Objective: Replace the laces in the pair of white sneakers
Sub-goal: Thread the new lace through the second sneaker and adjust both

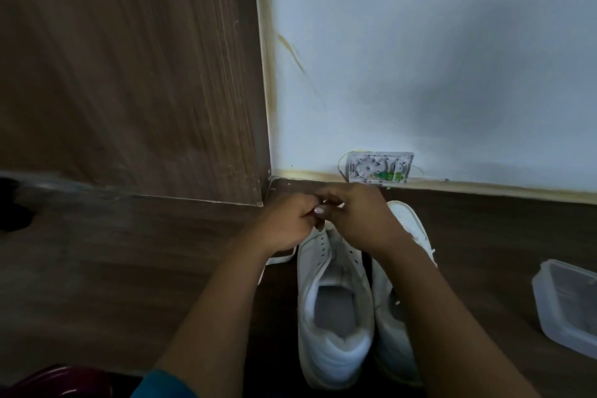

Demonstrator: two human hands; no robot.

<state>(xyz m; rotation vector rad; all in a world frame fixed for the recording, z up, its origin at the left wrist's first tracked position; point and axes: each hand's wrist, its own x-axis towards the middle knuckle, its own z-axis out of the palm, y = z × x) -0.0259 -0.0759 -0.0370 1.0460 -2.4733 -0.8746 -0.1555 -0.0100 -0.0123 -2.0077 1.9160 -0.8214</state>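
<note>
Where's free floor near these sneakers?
Bare dark wood floor lies between the right white sneaker and the clear plastic container, and left of the left forearm. Crowded at the toes, where left hand and right hand pinch a white lace.

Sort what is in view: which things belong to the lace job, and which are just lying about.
Job:
unlaced sneaker
second sneaker
left hand and right hand, both pinching a white bit, likely the lace

Lying about:
clear tub
wall box
dark red object, bottom left
</note>
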